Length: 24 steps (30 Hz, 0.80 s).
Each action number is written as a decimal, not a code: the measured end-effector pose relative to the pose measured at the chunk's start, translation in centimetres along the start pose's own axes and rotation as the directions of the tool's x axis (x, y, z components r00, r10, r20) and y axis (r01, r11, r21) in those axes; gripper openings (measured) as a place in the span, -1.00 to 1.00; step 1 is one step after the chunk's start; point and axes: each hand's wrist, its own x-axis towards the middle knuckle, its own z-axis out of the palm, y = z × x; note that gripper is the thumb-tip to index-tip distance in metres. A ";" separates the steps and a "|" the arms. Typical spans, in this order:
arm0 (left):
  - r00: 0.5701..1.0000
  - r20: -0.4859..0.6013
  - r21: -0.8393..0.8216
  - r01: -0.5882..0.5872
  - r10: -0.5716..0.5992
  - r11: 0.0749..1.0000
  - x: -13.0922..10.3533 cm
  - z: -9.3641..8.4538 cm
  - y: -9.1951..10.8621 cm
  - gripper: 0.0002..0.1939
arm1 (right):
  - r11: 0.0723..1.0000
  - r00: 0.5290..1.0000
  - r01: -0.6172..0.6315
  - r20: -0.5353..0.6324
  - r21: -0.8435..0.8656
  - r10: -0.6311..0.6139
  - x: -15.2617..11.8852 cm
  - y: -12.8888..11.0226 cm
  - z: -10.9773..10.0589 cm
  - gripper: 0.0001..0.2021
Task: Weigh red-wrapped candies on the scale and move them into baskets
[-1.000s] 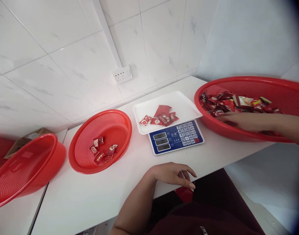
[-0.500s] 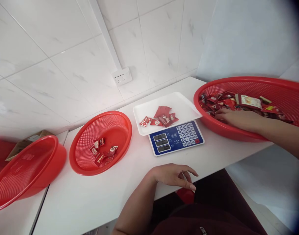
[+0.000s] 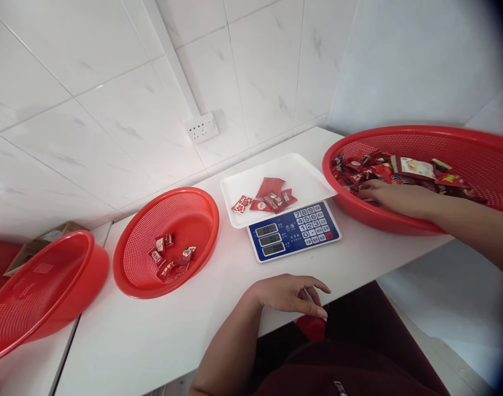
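Observation:
My right hand (image 3: 393, 198) reaches over the near rim of the large red basket (image 3: 372, 217) on the right. Its fingertips dip among the small wrapped snacks (image 3: 369, 168) there, so I cannot see whether they grip one. My left hand (image 3: 294, 294) rests at the table's front edge, fingers loosely bent and apart, with nothing in them. Beyond it stands a blue-and-white digital scale (image 3: 294, 231) with a white tray (image 3: 303, 170) on top. Several red snack packets (image 3: 271, 198) lie on that tray.
A round red basket (image 3: 125, 242) left of the scale holds several small red packets (image 3: 172, 261). Another red basket (image 3: 90, 280) stands tilted at far left, in front of a cardboard box (image 3: 40, 245). A wall socket (image 3: 202, 128) is behind the white table (image 3: 152, 335).
The view has shifted slightly, and the digits on the scale's display look different. Both hands keep nearly the same places; the packets on the tray lie as before.

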 end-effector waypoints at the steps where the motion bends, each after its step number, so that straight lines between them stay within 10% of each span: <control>1: 1.000 -0.001 0.001 0.002 -0.002 1.000 0.0 0.0 0.0 -0.41 | 1.000 1.000 -0.004 0.026 -0.004 0.004 0.0 -0.1 -0.1 -0.60; 24: 1.000 -0.009 -0.002 0.017 -0.017 1.000 0.1 0.1 -0.2 -0.39 | 1.000 0.999 -0.007 0.054 0.021 0.005 -0.4 -0.9 -0.8 -0.60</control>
